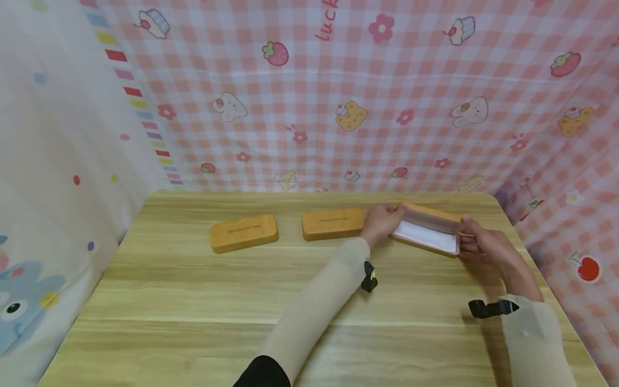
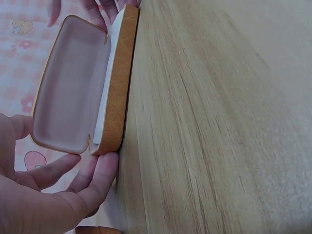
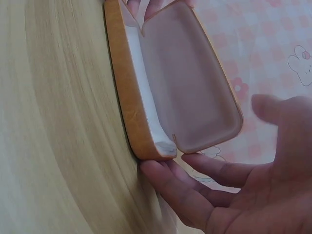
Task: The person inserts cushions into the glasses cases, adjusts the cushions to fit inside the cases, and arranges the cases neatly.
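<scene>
A tan glasses case [image 1: 425, 248] lies at the table's back right with its lid raised. White lining or cloth [image 1: 430, 236] shows in its base, and the inside of the lid [image 3: 190, 78] is greyish. At the case's left end my left hand [image 1: 384, 221] grips it, thumb on the lid's edge and fingers against the end of lid and base. My right hand [image 1: 495, 250] touches the opposite end with fairly straight fingers. In the right wrist view its thumb [image 3: 267, 108] stands slightly off the lid's corner.
Two similar tan cases lie closed to the left: a middle case [image 1: 333, 224] close beside my left wrist, and a far-left case [image 1: 244, 233]. Behind the wooden table [image 1: 193, 317] hangs a pink checked cloth [image 1: 309, 145]. A white cloth [image 1: 72, 134] hangs at left.
</scene>
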### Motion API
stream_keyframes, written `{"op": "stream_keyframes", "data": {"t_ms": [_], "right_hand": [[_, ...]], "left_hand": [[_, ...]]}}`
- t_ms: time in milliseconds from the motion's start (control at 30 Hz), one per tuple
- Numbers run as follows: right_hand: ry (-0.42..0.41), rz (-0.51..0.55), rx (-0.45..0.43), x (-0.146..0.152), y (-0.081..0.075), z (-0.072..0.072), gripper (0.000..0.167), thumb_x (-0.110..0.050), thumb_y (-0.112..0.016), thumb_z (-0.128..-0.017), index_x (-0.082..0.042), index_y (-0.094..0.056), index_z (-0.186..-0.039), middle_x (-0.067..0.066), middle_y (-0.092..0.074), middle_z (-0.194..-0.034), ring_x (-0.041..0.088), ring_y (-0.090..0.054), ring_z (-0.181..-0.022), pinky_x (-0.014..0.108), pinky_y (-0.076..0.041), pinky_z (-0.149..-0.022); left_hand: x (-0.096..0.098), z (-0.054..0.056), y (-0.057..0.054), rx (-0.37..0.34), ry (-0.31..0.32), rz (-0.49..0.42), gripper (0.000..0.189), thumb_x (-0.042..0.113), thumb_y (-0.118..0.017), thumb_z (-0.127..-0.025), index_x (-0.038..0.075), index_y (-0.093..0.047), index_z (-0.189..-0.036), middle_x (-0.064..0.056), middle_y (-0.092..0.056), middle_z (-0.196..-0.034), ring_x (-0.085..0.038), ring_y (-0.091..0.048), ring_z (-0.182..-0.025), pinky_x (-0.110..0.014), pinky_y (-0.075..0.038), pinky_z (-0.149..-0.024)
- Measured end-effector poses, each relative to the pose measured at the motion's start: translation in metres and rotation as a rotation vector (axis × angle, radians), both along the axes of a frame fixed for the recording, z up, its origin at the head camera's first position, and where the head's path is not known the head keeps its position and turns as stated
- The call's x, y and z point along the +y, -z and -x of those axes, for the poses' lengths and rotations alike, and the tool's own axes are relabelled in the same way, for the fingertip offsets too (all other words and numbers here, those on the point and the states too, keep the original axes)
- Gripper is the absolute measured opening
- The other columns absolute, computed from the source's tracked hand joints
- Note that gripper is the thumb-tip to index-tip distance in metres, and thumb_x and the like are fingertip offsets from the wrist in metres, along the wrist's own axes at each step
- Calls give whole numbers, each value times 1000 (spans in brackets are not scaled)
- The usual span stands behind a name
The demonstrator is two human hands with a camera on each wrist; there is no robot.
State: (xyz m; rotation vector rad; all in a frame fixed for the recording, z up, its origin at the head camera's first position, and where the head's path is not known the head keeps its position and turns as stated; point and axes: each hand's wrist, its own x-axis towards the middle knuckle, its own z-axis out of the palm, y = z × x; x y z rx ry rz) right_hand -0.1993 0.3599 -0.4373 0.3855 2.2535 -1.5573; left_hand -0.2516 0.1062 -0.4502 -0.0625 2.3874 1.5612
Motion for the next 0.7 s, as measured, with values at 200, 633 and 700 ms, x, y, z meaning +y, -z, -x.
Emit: {"op": "stream_keyframes", "data": {"t_ms": [200, 633, 700], "right_hand": [[36, -26, -25, -2, 0, 2, 104, -70, -44, -97, 10, -18, -158, 20, -57, -137, -5, -68, -87, 29, -62, -89], [-51, -16, 10, -1, 2, 2, 86, -52, -34, -108, 18, -14, -155, 39, -35, -152, -3, -65, -93, 28, -61, -90], [-72, -15, 28, -1, 3, 1, 83, -48, -33, -109, 19, -16, -155, 40, -35, -153, -5, -64, -95, 27, -60, -91]], "left_hand": [[0, -2, -1, -15, -2, -11, 47, 56, -59, -100, 13, -65, -84, 4, -51, -77, -11, -47, -72, -27, -39, -62], [4, -3, 0, -70, -30, -24, 50, 54, -62, -99, 14, -69, -127, -1, -70, -118, -17, -64, -108, -36, -56, -92], [4, -3, 0, -83, -25, -27, 52, 52, -62, -99, 13, -66, -134, -4, -68, -130, -20, -63, -119, -38, -54, -100]]}}
